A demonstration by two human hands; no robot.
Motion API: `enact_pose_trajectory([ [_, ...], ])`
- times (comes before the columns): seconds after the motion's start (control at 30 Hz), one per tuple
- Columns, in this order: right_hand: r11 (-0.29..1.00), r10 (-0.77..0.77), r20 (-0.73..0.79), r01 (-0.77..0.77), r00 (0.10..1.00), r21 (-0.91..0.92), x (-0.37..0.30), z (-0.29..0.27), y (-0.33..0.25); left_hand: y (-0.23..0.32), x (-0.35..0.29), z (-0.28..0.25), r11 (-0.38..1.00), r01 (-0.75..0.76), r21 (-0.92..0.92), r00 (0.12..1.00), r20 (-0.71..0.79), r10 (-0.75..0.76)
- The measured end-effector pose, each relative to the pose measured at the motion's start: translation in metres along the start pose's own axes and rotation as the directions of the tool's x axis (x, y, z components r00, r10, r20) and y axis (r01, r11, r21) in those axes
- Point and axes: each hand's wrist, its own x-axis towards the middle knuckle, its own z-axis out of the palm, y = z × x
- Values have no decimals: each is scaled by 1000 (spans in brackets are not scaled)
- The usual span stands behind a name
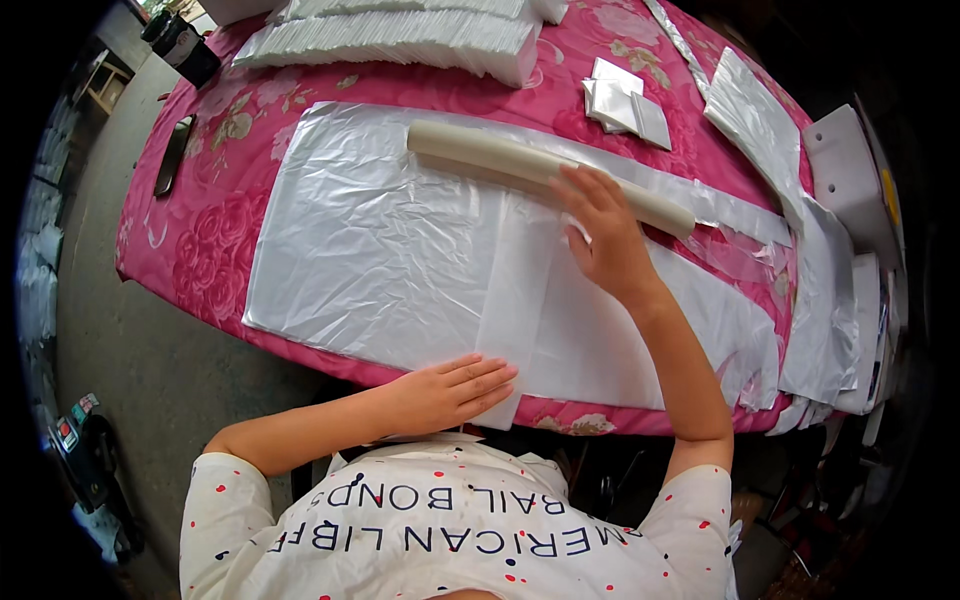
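Note:
A pale beige tube (480,148) lies slantwise across the far part of a stack of thin, crinkled white plastic sheets (370,230). My right hand (603,235) rests against the near side of the tube, fingertips on its upper surface and fingers apart. At the near edge, my left hand (465,392) lies flat, fingers stretched out and close together, on a whiter folded strip (505,300). That strip runs from under the tube towards me. Right of it, more smooth white plastic sheeting (650,310) spreads under my right forearm.
Thick stacks of folded white plastic (400,42) stand at the far edge of the pink floral tablecloth (215,235). Small white packets (627,105) lie far right. A dark phone (175,155) and dark jar (182,48) are left. Loose plastic (825,290) hangs beside a white container (850,170).

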Motion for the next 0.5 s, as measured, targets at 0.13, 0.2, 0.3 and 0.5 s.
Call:
enact_pose_trajectory([
  [0.13,932,-172,349,37,921,360,-54,2,-53,-7,-3,-3,990,-55,-127,997,-52,49],
  [0.2,943,-151,327,37,933,330,-70,3,-70,-11,-4,-3,968,-114,-224,982,-172,76],
  [0.3,970,-69,261,4,963,243,-79,8,-79,-20,-1,-3,950,-145,-276,949,-309,55],
  [0.5,996,-23,105,14,994,92,-84,22,-69,-37,18,-23,956,201,-214,959,-156,-236],
])
